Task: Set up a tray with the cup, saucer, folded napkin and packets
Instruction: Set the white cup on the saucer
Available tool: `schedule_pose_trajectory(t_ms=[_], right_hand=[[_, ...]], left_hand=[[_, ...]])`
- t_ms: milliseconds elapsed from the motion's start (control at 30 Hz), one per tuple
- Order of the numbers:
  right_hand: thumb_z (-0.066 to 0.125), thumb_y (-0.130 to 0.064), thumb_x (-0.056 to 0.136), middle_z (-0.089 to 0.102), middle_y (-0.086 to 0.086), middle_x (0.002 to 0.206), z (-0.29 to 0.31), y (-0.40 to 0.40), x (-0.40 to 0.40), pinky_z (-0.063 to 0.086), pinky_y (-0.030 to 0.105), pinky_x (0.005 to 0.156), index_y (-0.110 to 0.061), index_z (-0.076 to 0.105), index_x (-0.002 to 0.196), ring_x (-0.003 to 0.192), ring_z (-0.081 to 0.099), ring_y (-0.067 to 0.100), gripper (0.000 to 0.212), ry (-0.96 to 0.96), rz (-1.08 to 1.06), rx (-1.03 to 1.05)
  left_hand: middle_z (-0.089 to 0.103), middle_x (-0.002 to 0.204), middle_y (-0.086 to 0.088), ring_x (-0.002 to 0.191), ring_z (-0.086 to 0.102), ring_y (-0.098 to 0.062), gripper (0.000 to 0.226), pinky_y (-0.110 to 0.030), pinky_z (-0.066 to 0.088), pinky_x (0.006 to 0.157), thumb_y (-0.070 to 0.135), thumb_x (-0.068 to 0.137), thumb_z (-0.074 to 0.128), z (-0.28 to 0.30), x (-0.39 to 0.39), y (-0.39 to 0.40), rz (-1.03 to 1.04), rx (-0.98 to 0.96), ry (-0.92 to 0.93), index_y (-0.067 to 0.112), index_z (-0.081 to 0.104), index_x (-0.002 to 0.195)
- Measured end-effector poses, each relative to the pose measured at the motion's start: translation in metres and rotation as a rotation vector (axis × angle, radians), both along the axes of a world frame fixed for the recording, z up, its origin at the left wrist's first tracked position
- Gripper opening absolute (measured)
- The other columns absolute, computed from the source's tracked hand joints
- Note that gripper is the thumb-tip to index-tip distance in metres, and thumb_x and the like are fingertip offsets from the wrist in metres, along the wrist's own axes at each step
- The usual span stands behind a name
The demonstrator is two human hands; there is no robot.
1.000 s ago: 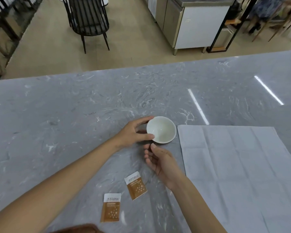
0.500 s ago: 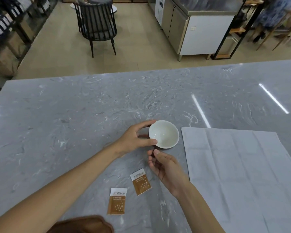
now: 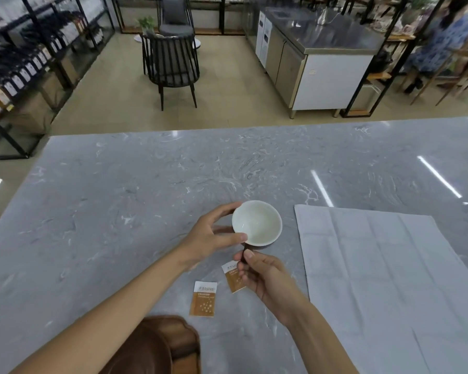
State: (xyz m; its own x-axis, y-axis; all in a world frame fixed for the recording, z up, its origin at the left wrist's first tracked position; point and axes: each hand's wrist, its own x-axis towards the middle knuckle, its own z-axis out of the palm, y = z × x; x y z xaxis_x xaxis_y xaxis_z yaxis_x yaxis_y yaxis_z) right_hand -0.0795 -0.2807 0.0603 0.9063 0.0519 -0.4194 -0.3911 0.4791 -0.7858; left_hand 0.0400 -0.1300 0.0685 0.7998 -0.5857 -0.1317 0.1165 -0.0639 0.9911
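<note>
White porcelain marked the cup (image 3: 257, 222), held at its rim by the left hand (image 3: 210, 237), thumb on the near edge and forefinger arching over the far one. Over the last second that grip had not altered, though the cup looked to have lifted slightly, a dark base now showing beneath it. The right hand (image 3: 265, 275) had risen to six o'clock of the cup, its fingers curling into a pinch on something thin and dark, too small to identify. Two packets (image 3: 203, 299) lay on the grey tabletop (image 3: 119, 201) at seven o'clock of the cup, one partly under that hand. An unfolded napkin (image 3: 384, 271) lay at three o'clock, a wooden tray (image 3: 173, 344) nearest the person. Judging by this, nothing had reached the tray yet.
</note>
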Motion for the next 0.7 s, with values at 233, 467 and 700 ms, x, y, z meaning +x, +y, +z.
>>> schedule_pose_trajectory(t_ms=[233, 467, 700], right_hand=[[0.054, -0.023, 0.105, 0.061, 0.002, 0.077, 0.011, 0.035, -0.029, 0.051, 0.018, 0.068, -0.005, 0.076, 0.099, 0.070, 0.056, 0.009, 0.029, -0.014, 0.050, -0.056], [0.057, -0.028, 0.102, 0.061, 0.001, 0.076, 0.018, 0.070, -0.057, 0.050, 0.016, 0.066, -0.011, 0.077, 0.092, 0.070, 0.055, 0.008, 0.029, -0.033, 0.151, -0.074], [0.054, -0.026, 0.106, 0.061, 0.002, 0.077, 0.021, 0.104, -0.084, 0.049, 0.019, 0.068, -0.009, 0.076, 0.094, 0.071, 0.055, 0.009, 0.030, -0.020, 0.254, -0.157]], left_hand=[[0.059, 0.139, 0.016, 0.112, 0.071, -0.014, 0.068, -0.030, 0.058, 0.092, 0.023, 0.073, 0.090, 0.006, -0.040, 0.040, 0.081, -0.023, -0.022, 0.044, 0.060, 0.131], [0.060, 0.136, 0.022, 0.109, 0.072, -0.014, 0.074, -0.029, 0.059, 0.090, 0.036, 0.064, 0.092, 0.010, -0.082, 0.084, 0.202, -0.011, -0.043, 0.046, 0.060, 0.130], [0.060, 0.138, 0.020, 0.113, 0.069, -0.015, 0.070, -0.035, 0.058, 0.094, 0.031, 0.071, 0.089, 0.007, -0.128, 0.129, 0.296, -0.032, -0.026, 0.043, 0.059, 0.132]])
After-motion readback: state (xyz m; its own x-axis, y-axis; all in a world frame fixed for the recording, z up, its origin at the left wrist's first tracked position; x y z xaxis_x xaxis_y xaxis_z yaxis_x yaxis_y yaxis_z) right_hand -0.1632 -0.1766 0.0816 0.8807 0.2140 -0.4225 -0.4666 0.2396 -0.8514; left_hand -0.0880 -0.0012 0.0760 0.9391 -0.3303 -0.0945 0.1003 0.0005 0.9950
